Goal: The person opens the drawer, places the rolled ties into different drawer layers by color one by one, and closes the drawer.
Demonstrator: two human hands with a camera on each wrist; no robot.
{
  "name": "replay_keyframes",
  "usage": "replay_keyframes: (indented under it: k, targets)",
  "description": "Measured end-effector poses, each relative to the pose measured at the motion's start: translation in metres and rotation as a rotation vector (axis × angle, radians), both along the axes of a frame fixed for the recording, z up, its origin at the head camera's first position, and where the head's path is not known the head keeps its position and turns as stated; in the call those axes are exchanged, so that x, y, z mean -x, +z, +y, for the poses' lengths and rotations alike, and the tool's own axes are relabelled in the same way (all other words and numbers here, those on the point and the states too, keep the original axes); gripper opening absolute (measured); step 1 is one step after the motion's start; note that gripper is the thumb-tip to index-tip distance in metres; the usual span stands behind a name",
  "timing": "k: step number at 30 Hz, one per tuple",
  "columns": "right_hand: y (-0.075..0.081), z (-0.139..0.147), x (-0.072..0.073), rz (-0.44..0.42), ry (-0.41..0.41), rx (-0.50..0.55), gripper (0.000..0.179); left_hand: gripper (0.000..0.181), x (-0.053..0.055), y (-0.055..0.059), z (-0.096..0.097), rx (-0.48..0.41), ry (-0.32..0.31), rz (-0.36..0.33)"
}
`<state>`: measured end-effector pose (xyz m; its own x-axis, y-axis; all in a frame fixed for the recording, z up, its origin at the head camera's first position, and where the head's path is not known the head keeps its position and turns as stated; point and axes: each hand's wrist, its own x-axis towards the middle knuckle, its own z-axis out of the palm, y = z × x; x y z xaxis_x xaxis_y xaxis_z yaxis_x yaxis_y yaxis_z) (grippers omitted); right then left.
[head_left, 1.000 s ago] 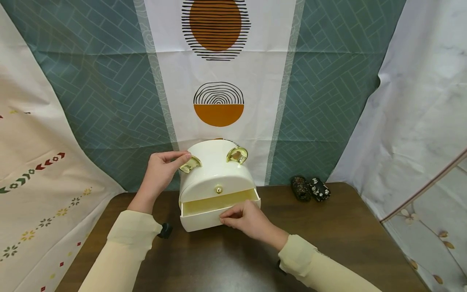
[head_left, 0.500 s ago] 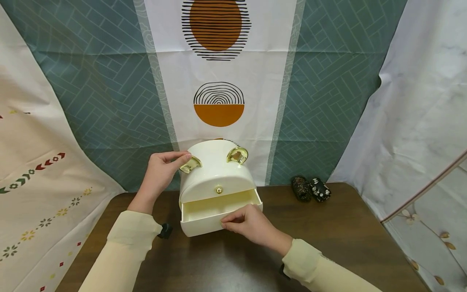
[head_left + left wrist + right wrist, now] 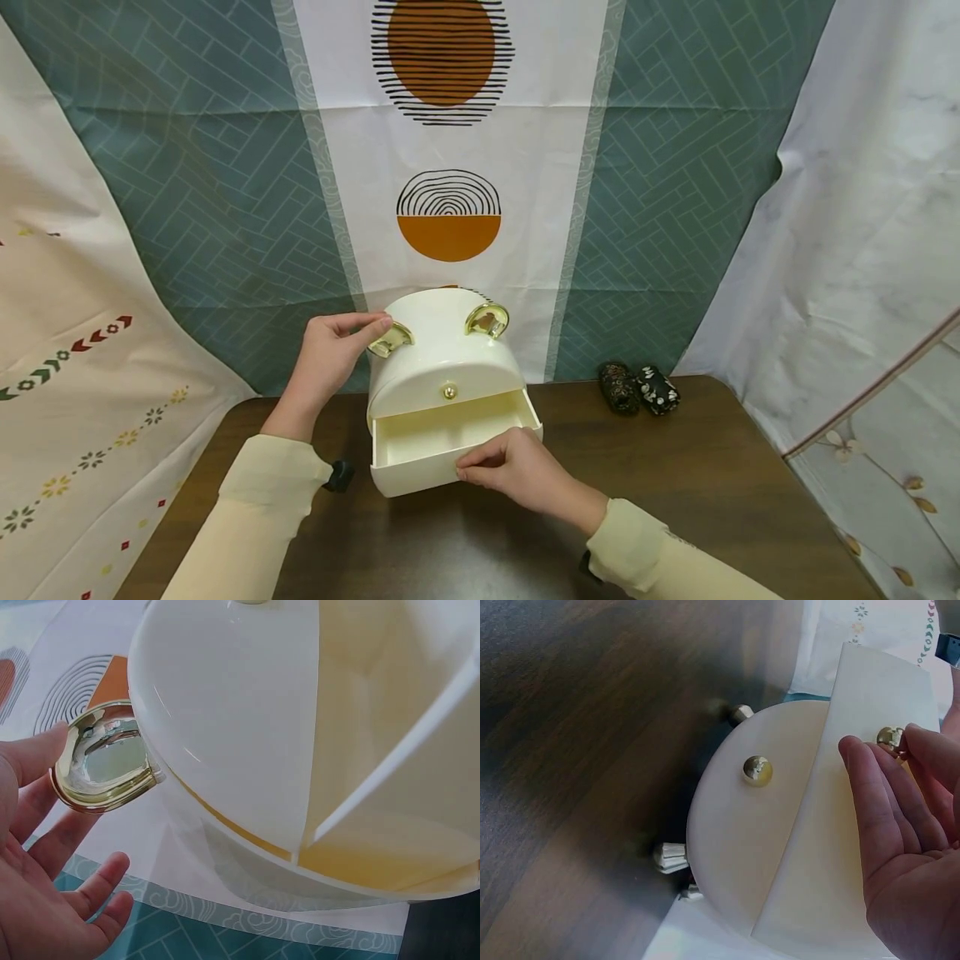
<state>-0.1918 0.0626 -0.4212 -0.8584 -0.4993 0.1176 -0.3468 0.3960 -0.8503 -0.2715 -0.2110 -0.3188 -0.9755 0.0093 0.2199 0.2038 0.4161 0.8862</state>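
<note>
- White round-topped storage box (image 3: pixel 450 350): stands on the dark wooden table (image 3: pixel 705 500), front turned towards the person.
- Middle drawer (image 3: pixel 412 477): well out of the box, its long axis running left to right across the front, so its line of travel lies towards or away from the person — square to that axis.
- Right hand (image 3: pixel 517 467): the nearer one to the drawer; thumb and fingers pinch the drawer's gold knob (image 3: pixel 890 738), at the front face, with the box body beyond the grip.
- Left hand (image 3: pixel 330 354): thumb and fingers grip the left gold ear (image 3: pixel 392 338), up and to the left of the drawer.
- Against the earlier head views: the drawer front sits closer to the person and more of the pale interior shows; the right hand has come with it — the left hand and box look unmoved.
</note>
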Motion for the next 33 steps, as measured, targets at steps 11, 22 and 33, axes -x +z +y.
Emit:
replay_keyframes:
  k: [11, 22, 33]
  targets:
    - [0.001, 0.005, -0.004, -0.023, 0.053, 0.008, 0.012, 0.048, 0.0, -0.001, -0.001, 0.005, 0.004, -0.017]
    - [0.027, 0.028, 0.007, -0.048, 0.262, -0.059, 0.025, 0.049, 0.001, -0.003, -0.001, 0.001, 0.009, -0.02]
    - [0.096, 0.09, 0.04, -0.032, -0.033, 0.009, 0.023, 0.048, 0.001, 0.001, -0.001, 0.004, 0.002, -0.006]
